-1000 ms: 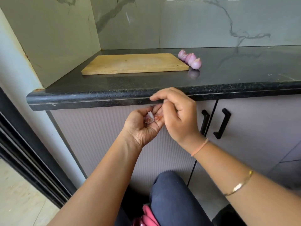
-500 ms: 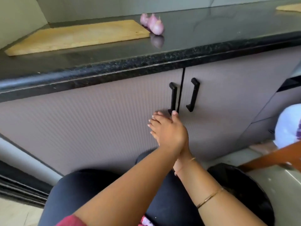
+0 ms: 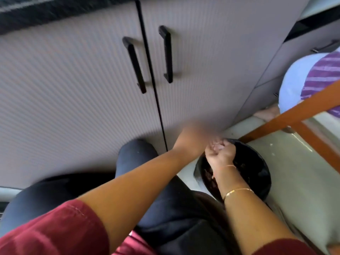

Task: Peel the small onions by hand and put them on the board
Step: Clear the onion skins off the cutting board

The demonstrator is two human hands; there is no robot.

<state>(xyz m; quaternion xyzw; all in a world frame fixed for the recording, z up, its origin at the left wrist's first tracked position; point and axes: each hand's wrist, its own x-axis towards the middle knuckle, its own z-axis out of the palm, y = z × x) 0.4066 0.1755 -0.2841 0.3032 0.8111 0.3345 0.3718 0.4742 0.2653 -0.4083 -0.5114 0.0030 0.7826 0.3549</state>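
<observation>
Hands over black bin (image 3: 265, 173), prob dumping peel; left hand (image 3: 194, 139) blurred, fingers can't tell; right hand (image 3: 219, 152) fingers curled, contents unclear; board out of view, progress unknown.

Count: 2 hands, left hand (image 3: 195, 138) (motion-blurred) and right hand (image 3: 219, 153). 1 black bin (image 3: 257, 173) directly under them. 2 bands on the right arm: thread band (image 3: 227, 167), gold bangle (image 3: 237, 190). Above the hands: 2 cabinet doors (image 3: 73, 92), 2 black bar handles (image 3: 135, 65). Right of the hands: 1 orange wooden frame (image 3: 294, 115), 1 other person (image 3: 298, 83), partly in view.
</observation>
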